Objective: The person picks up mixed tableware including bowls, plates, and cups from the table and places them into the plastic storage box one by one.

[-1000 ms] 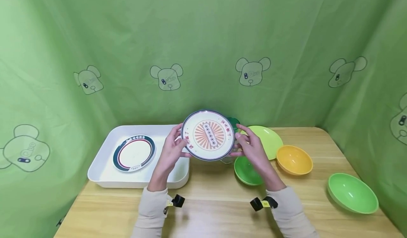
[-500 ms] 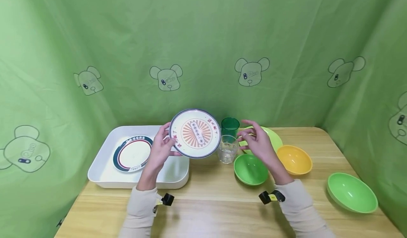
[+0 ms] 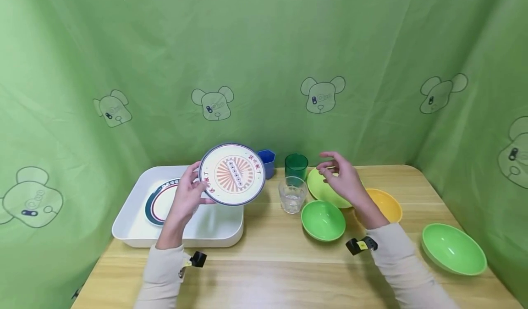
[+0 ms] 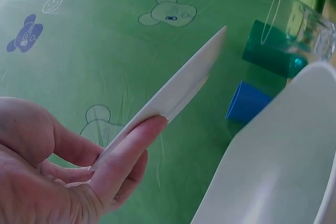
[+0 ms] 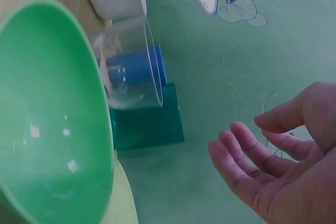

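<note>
My left hand (image 3: pixel 187 196) pinches the left edge of a white plate (image 3: pixel 222 167) with a dark blue rim and an orange sunburst print. The plate is tilted in the air above the right part of a white tub (image 3: pixel 222 241). In the left wrist view, thumb and fingers clamp the plate's (image 4: pixel 178 85) edge from both sides. A second plate (image 3: pixel 154 206) with a dark green rim lies in the tub, partly behind my left hand. My right hand (image 3: pixel 342 176) hovers over a yellow-green plate (image 3: pixel 319 187), fingers loosely bent, holding nothing.
A clear glass (image 3: pixel 292 198), a green cup (image 3: pixel 296 163) and a blue cup (image 3: pixel 268 162) stand between the hands. A green bowl (image 3: pixel 323 222), an orange bowl (image 3: pixel 385 203) and a larger green bowl (image 3: pixel 453 249) sit rightward on the wooden table (image 3: pixel 264 281). Green cloth surrounds the table.
My right hand has let go of the sunburst plate and moved right. The left hand has carried the plate left toward the tub, uncovering the glass, the green cup and the blue cup.
</note>
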The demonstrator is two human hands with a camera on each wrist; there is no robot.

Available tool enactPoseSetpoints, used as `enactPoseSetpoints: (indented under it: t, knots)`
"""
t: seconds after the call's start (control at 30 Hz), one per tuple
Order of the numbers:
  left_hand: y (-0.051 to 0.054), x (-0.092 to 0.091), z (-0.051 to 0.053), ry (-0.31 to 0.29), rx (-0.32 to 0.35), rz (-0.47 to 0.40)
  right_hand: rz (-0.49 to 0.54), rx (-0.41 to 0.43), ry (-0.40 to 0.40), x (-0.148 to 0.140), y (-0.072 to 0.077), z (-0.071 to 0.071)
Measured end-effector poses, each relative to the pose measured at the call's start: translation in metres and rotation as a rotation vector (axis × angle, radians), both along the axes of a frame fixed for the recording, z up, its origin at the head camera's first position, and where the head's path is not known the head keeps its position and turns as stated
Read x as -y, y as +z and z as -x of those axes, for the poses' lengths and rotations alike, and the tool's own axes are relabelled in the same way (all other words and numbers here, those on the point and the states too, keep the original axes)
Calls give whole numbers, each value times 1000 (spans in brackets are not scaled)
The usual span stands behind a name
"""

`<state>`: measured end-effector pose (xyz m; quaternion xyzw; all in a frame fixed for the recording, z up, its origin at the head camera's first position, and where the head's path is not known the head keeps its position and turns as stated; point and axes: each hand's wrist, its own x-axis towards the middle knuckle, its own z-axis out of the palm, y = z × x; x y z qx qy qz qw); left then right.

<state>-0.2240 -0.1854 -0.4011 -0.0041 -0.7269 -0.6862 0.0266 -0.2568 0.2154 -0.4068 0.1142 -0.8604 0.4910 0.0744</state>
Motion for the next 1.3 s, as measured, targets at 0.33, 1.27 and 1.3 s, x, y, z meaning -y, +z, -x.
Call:
enactPoseSetpoints:
  t: [0.33, 1.27, 1.3]
  knots:
    - [-1, 25, -4, 64, 55, 50, -151, 49, -2, -19, 1, 11]
    - [-25, 81, -8, 142, 173, 73, -260, 106, -64, -51, -9, 40]
    - [-26, 83, -9, 142, 175, 73, -264, 104, -68, -53, -10, 41]
